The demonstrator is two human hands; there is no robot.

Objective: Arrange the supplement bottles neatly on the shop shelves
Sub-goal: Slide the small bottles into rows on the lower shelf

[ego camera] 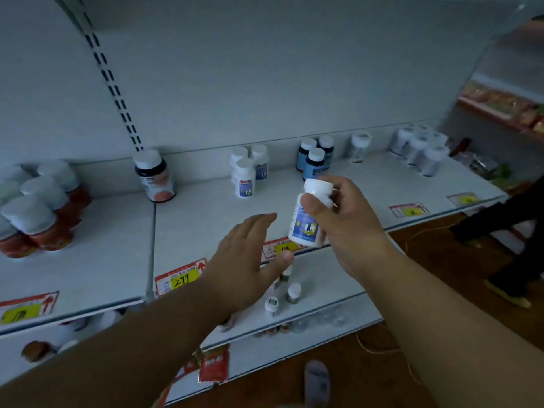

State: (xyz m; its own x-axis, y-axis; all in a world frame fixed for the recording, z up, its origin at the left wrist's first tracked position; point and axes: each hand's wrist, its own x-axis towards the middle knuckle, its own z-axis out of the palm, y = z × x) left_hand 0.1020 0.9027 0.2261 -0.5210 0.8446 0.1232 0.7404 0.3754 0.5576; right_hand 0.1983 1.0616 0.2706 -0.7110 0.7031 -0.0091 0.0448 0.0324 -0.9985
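right hand (347, 225) fingers curled round white bottle (309, 219), left hand (250, 260) fingers straight, empty

Both forearms are bare up to the bottom edge of the head view, with no sleeve, watch or band on either wrist. The left hand (250, 260) and the right hand (344, 228) wear no gloves or rings. Low in the view a grey slipper (316, 381) covers one foot.

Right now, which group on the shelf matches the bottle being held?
The three white bottles with blue labels, left of the dark blue ones; the held bottle has the same label.
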